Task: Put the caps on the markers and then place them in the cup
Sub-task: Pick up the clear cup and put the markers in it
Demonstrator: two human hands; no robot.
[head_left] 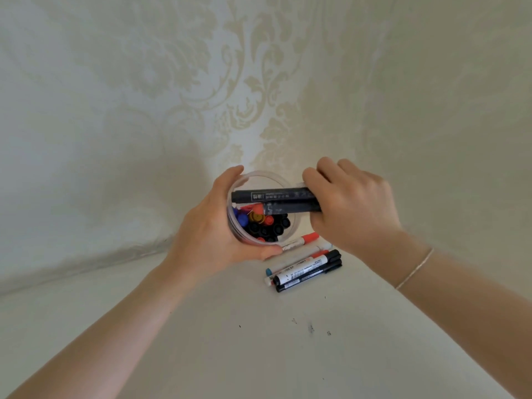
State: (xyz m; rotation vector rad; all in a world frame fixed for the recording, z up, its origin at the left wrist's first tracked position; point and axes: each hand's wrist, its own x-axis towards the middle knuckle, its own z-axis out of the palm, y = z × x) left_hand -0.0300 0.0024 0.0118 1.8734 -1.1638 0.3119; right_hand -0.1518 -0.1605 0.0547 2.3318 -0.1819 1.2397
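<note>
- A pale table point(259, 355) lies under me, with dark specks point(311, 328) on it.
- Cream damask wallpaper point(259, 82) faces me.
- A thin bracelet point(414, 269) circles my wrist.

cup point(260, 176): clear glossy plastic | black markers point(276, 200): matt plastic | worktop point(259, 341): smooth, matt | wallpaper point(230, 82): embossed, faint sheen

The left hand point(213, 234) grips the clear cup point(260, 177), which contains capped markers point(266, 224) standing upright. The right hand point(351, 205) holds two black markers point(273, 200) horizontally across the cup rim. More markers point(305, 269) lie on the counter point(259, 341) beside the cup.
</note>
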